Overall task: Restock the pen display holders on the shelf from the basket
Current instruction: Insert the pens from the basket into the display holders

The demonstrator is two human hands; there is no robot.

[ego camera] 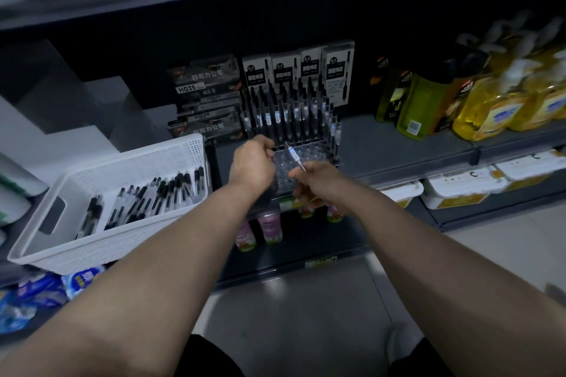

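A clear pen display holder [309,156] stands on the grey shelf, its back rows filled with upright black pens [284,113] and its front holes bare. My right hand [318,184] pinches one pen [294,156] by its lower end, tip slanting up over the front holes. My left hand [252,162] is curled at the holder's left front corner; whether it holds anything is hidden. A white perforated basket [101,242] with several black pens [147,196] sits to the left on the shelf.
Boxed pen packs [297,70] and dark pen cartons [205,95] stand behind the holder. Yellow and green bottles [490,101] fill the shelf's right side. Small bottles [269,226] and white tubs [459,190] sit on lower shelves. Blue packets [46,288] lie below the basket.
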